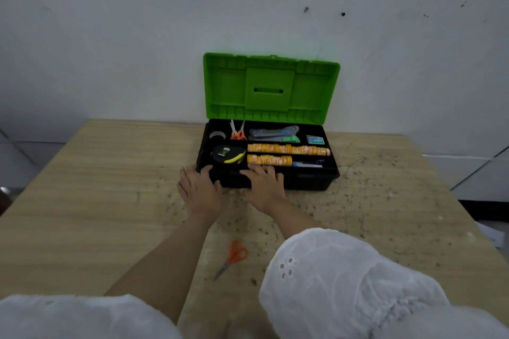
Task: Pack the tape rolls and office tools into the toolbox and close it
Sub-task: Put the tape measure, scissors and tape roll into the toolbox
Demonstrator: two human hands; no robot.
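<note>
- Head view: the toolbox (308, 181) sits at the far edge of the table (96, 173), right of the edge's middle, with its back to the wall.
- Its green lid (270, 88) stands upright and open, so you look straight into the black tray.
- Back-left compartment: a grey tape roll (217, 135) and, beside it, orange-handled scissors (239, 132) with blades pointing to the lid.
- Back-middle compartment: a bundle of cutters (275, 133), grey with a green end; their exact kind is too blurred to tell.
- Back-right compartment: a small green-and-blue box (315, 140).
- Long middle slot: a full row of yellow tape rolls (289, 149) lying on edge, touching one another.
- Front slot: a shorter row of tape rolls (270, 159) at its left end and a blue tool (308, 164) at its right end.
- Front-left compartment: a black-and-yellow tape measure (227, 153).
- Your left hand (199, 191) holds the toolbox's near left corner, fingers bent over the rim, thumb on the front wall.
- Your right hand (264, 187) rests on the front wall just beside it, fingers fairly straight and laid across the rim.
- A second pair of scissors (232, 257) lies loose on the table towards the near edge, between your forearms.
- White sleeves (344, 283) fill the bottom of the view.
</note>
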